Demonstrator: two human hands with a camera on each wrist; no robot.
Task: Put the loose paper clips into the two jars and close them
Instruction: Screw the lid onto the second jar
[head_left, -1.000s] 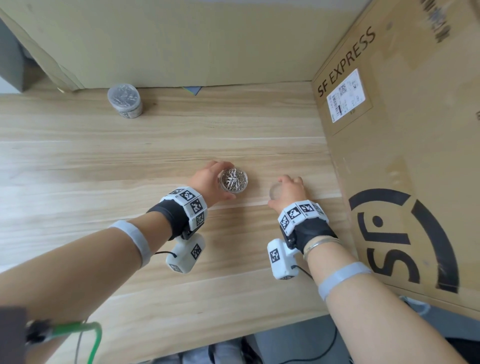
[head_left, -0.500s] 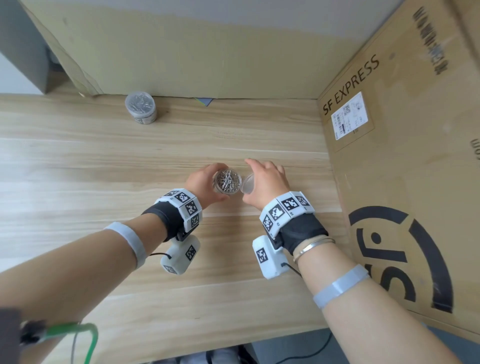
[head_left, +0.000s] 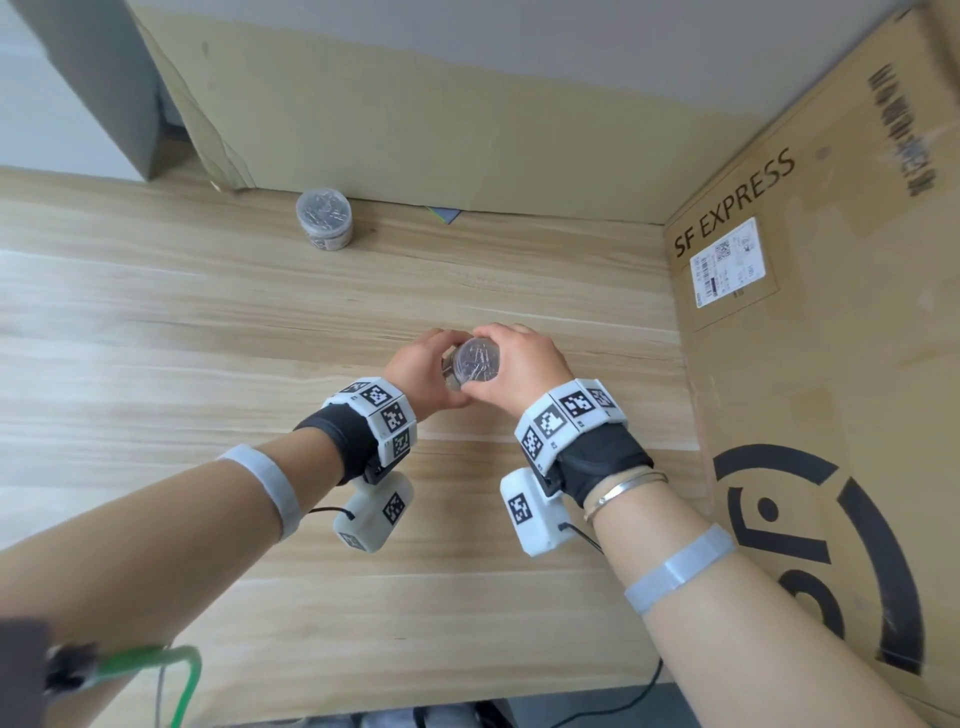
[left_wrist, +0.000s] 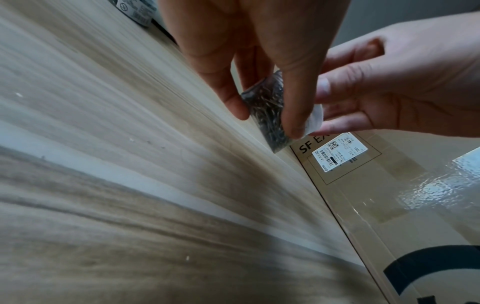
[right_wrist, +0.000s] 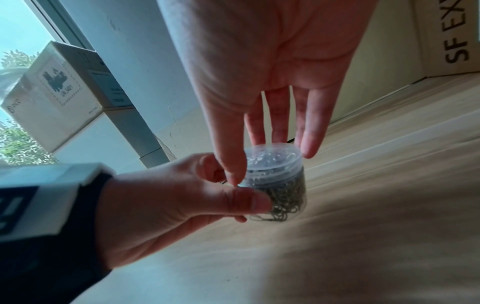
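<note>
— Cardboard box (head_left: 810, 364) right of both hands reads "SF EXPRESS". A second ago the jar (head_left: 453, 382) gaped; now the right hand (head_left: 519, 369) pinches the lid (head_left: 476, 359) onto it.

— Left hand (left_wrist: 249, 61) grips the jar's side. From the right wrist: lid seated, paper clips (right_wrist: 284, 197) inside, above the table (right_wrist: 363, 205).

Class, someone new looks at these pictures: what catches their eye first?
Mid-table, the left hand grips a clear jar of paper clips while the right hand holds its lid on top. A second closed jar stands at the table's far edge, and a big SF EXPRESS carton walls the right side.
</note>
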